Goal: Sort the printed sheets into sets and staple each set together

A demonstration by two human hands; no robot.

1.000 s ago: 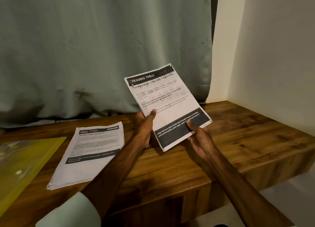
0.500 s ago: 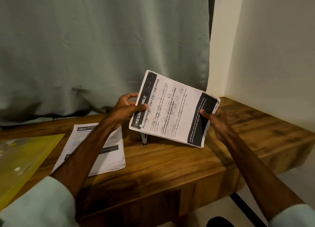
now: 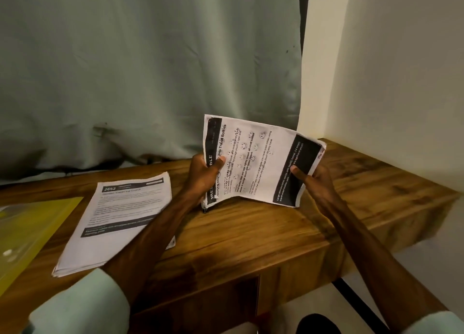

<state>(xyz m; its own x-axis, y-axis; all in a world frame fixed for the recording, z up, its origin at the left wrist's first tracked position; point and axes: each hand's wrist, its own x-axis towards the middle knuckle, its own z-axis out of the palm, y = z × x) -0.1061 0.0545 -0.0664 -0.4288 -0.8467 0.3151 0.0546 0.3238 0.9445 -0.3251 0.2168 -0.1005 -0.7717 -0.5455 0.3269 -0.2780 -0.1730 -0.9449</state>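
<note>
Barely visible: dark object (image 3: 205,210) beneath held sheets (image 3: 258,163).

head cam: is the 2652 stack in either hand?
No: the 2652 stack lies on the desk, while the left hand and right hand grip the other set.

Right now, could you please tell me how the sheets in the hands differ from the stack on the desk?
The held set is gripped by the left hand and right hand, sideways and bowed; the desk stack lies flat on the desk. The held set's heading ends in Travel Bottles; the desk stack's header shows 2652. Both are white printed sheets with black bands.
</note>
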